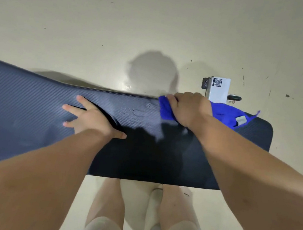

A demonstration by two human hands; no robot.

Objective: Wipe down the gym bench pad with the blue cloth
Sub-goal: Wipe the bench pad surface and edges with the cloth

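The dark blue bench pad (31, 110) runs across the view from the left edge to a rounded right end, with a woven texture. My left hand (92, 118) lies flat on its middle, fingers spread, holding nothing. My right hand (188, 108) presses the bright blue cloth (225, 115) against the pad's far edge near the right end. The cloth bunches under my fingers and trails to the right, a grey label showing on it. Faint wet marks show on the pad just left of the cloth.
A white bench frame part (219, 89) with a QR code sticker and a dark knob sticks out beyond the pad's far right. Pale glossy floor (120, 24) lies all around. My bare legs (172, 214) stand at the pad's near edge.
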